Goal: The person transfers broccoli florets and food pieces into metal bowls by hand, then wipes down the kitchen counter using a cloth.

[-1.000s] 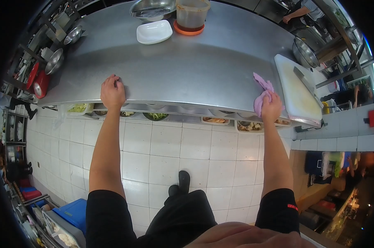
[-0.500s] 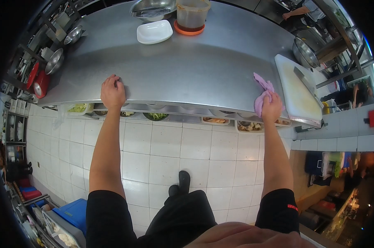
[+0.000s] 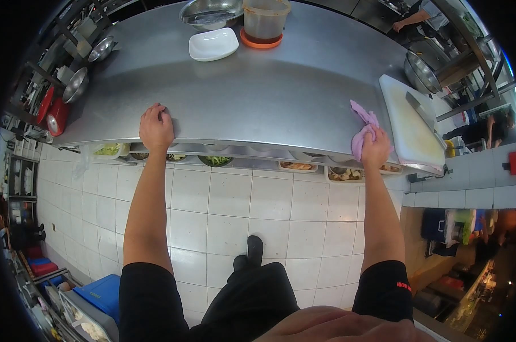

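Observation:
Near the front edge of the steel table (image 3: 241, 97), my left hand (image 3: 156, 127) rests with its fingers curled into a loose fist, and no object shows in it. My right hand (image 3: 375, 148) is closed around a pink cloth (image 3: 363, 117) at the table's front right. One end of the cloth sticks out flat on the steel beyond my fingers. Just right of that hand lies a white cutting board (image 3: 403, 125), and a cleaver (image 3: 422, 114) rests on it.
A white dish (image 3: 213, 44), a plastic tub (image 3: 265, 23) on an orange lid and a metal bowl (image 3: 211, 12) stand at the back. A red scale (image 3: 56, 117) is at the left. Food containers (image 3: 215, 161) sit under the table edge. People work at the far right.

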The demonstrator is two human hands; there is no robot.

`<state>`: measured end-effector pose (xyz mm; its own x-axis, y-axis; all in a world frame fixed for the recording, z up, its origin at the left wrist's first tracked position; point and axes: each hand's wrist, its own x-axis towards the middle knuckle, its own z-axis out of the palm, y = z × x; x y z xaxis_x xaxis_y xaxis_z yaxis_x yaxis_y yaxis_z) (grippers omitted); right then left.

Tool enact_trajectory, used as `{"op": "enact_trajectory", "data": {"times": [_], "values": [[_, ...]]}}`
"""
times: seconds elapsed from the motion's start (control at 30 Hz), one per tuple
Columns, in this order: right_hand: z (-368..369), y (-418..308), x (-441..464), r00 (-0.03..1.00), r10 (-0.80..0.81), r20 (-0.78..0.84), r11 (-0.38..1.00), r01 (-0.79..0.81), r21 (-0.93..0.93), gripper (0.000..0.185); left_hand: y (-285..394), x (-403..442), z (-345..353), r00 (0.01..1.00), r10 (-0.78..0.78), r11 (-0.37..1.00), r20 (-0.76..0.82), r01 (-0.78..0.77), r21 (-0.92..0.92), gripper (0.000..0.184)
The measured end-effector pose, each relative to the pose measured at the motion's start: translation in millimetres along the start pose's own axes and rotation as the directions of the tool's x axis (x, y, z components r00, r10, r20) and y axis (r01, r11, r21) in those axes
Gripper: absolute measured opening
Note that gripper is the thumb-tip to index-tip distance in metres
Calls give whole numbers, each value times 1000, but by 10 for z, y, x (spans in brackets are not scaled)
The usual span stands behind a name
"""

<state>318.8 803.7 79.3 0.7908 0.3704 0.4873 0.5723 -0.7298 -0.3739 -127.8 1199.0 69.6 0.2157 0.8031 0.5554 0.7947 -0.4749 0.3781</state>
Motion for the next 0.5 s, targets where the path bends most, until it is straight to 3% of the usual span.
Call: {"op": "enact_trajectory", "data": {"times": [0.23,0.43,0.5], "values": [[35,103,11,999,-39,13,999,39,-16,36,-54,-6,37,998,49,999,-34,-50,-5,21],[61,84,20,998,-28,51,1000,28,-6,36,4,29,-82,998,-27,998,56,30,-51,20],[89,119,27,999,-25,46,999,27,-47,37,25,27,-74,1000,-26,998,16,26,-49,19]]}}
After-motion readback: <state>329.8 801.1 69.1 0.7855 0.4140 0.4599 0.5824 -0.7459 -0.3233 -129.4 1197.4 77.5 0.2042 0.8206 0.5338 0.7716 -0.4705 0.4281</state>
